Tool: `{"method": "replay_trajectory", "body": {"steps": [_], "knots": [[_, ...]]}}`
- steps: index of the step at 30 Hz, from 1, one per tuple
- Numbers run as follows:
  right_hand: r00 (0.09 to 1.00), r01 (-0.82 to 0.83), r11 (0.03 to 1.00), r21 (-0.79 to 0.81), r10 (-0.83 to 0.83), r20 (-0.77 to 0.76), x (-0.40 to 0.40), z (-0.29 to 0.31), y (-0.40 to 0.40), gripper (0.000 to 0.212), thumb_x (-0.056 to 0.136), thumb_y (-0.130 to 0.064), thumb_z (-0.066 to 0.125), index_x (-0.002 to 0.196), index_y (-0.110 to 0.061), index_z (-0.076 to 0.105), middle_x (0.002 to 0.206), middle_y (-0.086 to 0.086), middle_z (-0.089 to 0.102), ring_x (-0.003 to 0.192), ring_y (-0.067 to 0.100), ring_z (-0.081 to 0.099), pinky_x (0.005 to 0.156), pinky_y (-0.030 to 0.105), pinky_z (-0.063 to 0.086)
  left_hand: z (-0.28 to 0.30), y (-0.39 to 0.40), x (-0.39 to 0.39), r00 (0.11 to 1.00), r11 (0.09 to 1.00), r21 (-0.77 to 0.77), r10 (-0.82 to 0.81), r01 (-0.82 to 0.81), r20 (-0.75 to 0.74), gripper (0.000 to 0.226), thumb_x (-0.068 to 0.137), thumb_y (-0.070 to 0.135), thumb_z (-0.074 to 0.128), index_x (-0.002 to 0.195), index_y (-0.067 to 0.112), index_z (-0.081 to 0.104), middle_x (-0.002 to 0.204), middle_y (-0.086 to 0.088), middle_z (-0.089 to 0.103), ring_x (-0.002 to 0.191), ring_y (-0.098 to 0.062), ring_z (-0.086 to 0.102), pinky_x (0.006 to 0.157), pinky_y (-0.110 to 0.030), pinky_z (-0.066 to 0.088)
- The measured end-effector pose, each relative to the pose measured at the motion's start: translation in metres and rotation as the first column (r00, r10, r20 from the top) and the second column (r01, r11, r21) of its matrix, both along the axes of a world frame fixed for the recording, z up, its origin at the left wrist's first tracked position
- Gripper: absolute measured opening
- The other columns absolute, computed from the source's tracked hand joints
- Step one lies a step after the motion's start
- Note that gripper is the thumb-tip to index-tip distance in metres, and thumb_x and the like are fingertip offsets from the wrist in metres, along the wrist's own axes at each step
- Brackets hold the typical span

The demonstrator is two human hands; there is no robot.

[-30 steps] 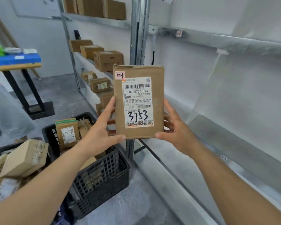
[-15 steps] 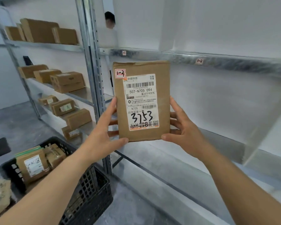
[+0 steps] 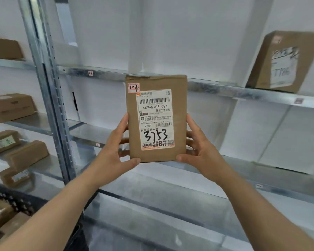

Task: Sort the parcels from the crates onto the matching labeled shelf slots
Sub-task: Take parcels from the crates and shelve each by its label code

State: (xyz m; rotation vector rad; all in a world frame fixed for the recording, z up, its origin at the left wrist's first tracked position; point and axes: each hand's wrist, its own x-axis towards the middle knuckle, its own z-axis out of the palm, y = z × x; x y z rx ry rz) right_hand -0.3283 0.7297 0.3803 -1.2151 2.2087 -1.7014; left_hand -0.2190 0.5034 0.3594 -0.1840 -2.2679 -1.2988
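Both hands grip one upright parcel (image 3: 156, 118) between them — left hand (image 3: 111, 156) and right hand (image 3: 201, 153) each curl around a lower corner, thumbs in front.

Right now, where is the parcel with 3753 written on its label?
In the head view the parcel is at the centre, upright, held between the left hand and the right hand, in front of the metal shelf.

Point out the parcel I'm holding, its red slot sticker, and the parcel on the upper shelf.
Held parcel (image 3: 179, 113): head view, bare cardboard right of label.
Red slot sticker (image 3: 133, 87): head view, sticker's middle.
Upper-shelf parcel (image 3: 283, 62): head view, front face.
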Motion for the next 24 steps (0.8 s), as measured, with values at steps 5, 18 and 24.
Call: {"method": "replay_trajectory", "body": {"steps": [5,18,24], "knots": [[0.998,0.052,0.998,-0.022,-0.053,-0.037,0.001,0.012,0.030,0.107,0.078,0.010,0.068,0.135,-0.064,0.017,0.134,-0.012,0.047,0.121,0.005,0.052,0.086,0.024,0.053,0.013,0.021,-0.013,0.999,0.999,-0.032,-0.035,0.034,-0.030,0.115,0.078,0.001,0.073,0.133,0.065,-0.004,0.141,0.035,0.021,0.119,0.012,0.041,0.083,-0.009,0.048],[0.969,0.208,0.977,-0.046,-0.212,-0.123,-0.039,0.033,0.186,0.107,0.079,0.007,0.069,0.137,-0.065,0.016,0.137,-0.009,0.047,0.124,0.011,0.051,0.094,0.036,0.052,0.038,0.166,-0.093,0.979,0.980,-0.078,-0.191,0.185,-0.072,0.113,0.077,0.000,0.074,0.136,0.060,-0.002,0.141,0.029,0.024,0.118,0.008,0.043,0.084,-0.007,0.046],[0.950,0.276,0.957,-0.083,-0.285,-0.128,-0.083,0.047,0.292,0.105,0.079,0.007,0.069,0.131,-0.069,0.019,0.135,-0.011,0.049,0.123,0.009,0.052,0.094,0.034,0.052,0.054,0.268,-0.156,0.966,0.966,-0.119,-0.243,0.231,-0.094,0.113,0.077,0.002,0.074,0.139,0.056,-0.004,0.138,0.034,0.022,0.117,0.010,0.043,0.079,-0.004,0.044]]}}
